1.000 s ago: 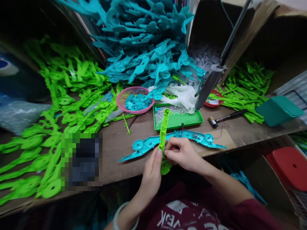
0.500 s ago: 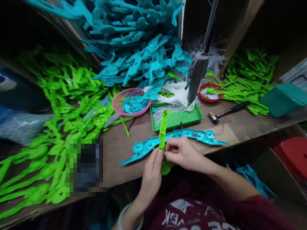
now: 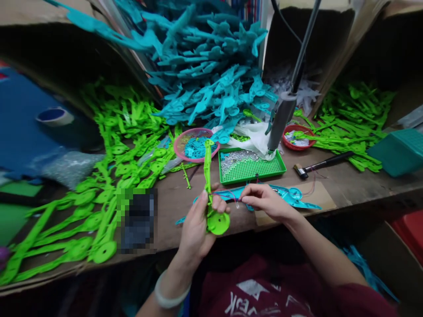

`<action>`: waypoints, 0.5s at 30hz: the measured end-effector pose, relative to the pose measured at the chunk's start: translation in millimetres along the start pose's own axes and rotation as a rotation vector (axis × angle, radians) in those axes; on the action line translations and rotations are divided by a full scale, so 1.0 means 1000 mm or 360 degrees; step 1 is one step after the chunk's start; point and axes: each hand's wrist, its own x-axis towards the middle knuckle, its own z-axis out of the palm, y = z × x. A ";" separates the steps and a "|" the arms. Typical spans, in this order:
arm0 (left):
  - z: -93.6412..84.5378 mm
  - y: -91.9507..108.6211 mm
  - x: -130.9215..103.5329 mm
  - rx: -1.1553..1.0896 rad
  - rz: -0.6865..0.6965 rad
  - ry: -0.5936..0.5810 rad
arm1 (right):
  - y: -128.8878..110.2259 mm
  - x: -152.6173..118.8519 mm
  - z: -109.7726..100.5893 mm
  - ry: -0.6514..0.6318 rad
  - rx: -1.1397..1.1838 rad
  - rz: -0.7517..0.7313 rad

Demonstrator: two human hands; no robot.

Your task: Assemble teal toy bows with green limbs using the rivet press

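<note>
My left hand (image 3: 197,222) is closed around a long lime-green plastic part (image 3: 207,169), held nearly upright, its round disc end hanging below my fingers. Thin red and blue wires (image 3: 225,192) run from this part toward my right hand (image 3: 266,201), whose thumb and fingertips are pinched on them. Behind both hands a long turquoise plastic piece (image 3: 291,196) lies across the bench, partly covered by them. Beyond it sits a green perforated tray (image 3: 247,173) with many small silvery screws. Above the tray hangs a grey power screwdriver (image 3: 281,118).
Lime-green parts (image 3: 132,163) are heaped at left and right, and turquoise parts (image 3: 205,61) at the back. A pink basket (image 3: 178,152), a red basket (image 3: 299,146), a hammer (image 3: 325,164) and a teal container (image 3: 398,149) stand or lie on the bench (image 3: 172,224).
My hands have moved apart, the right pulling away to the right with the wires stretched between. The green part has shifted left and turned, showing its disc. The whole view has shifted too.
</note>
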 end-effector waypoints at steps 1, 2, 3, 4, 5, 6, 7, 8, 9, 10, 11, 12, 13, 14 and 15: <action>-0.002 0.001 0.000 0.0199 0.0190 0.0018 | 0.001 0.000 0.003 0.0030 -0.0155 -0.0087; -0.004 0.001 -0.001 0.0426 0.0357 0.0032 | 0.001 0.000 0.005 0.0100 -0.0317 -0.0198; -0.006 0.001 -0.002 0.0638 0.0474 0.0034 | -0.001 -0.001 0.008 0.0191 -0.0442 -0.0313; -0.008 0.001 -0.003 0.0804 0.0530 0.0020 | -0.003 -0.001 0.010 0.0285 -0.0504 -0.0414; -0.009 0.002 -0.004 0.0904 0.0539 -0.0005 | -0.007 -0.001 0.011 0.0350 -0.0508 -0.0485; -0.009 0.002 -0.006 0.0939 0.0523 -0.0039 | -0.012 0.000 0.012 0.0364 -0.0486 -0.0522; -0.009 0.003 -0.007 0.0929 0.0505 -0.0067 | -0.017 0.001 0.013 0.0320 -0.0470 -0.0540; -0.009 0.005 -0.009 0.0907 0.0490 -0.0085 | -0.024 0.003 0.013 0.0237 -0.0485 -0.0552; -0.008 0.007 -0.011 0.0897 0.0487 -0.0086 | -0.030 0.005 0.013 0.0157 -0.0532 -0.0569; -0.008 0.009 -0.012 0.0912 0.0496 -0.0073 | -0.037 0.006 0.012 0.0102 -0.0595 -0.0597; -0.007 0.013 -0.014 0.0950 0.0515 -0.0050 | -0.043 0.007 0.010 0.0068 -0.0654 -0.0639; -0.007 0.016 -0.016 0.1007 0.0538 -0.0027 | -0.050 0.008 0.007 0.0044 -0.0708 -0.0703; -0.006 0.020 -0.017 0.1078 0.0553 -0.0021 | -0.057 0.008 0.005 0.0029 -0.0770 -0.0790; -0.006 0.024 -0.018 0.1150 0.0545 -0.0042 | -0.064 0.007 0.002 0.0027 -0.0860 -0.0897; -0.005 0.028 -0.020 0.1211 0.0514 -0.0087 | -0.070 0.006 -0.001 0.0030 -0.0990 -0.1029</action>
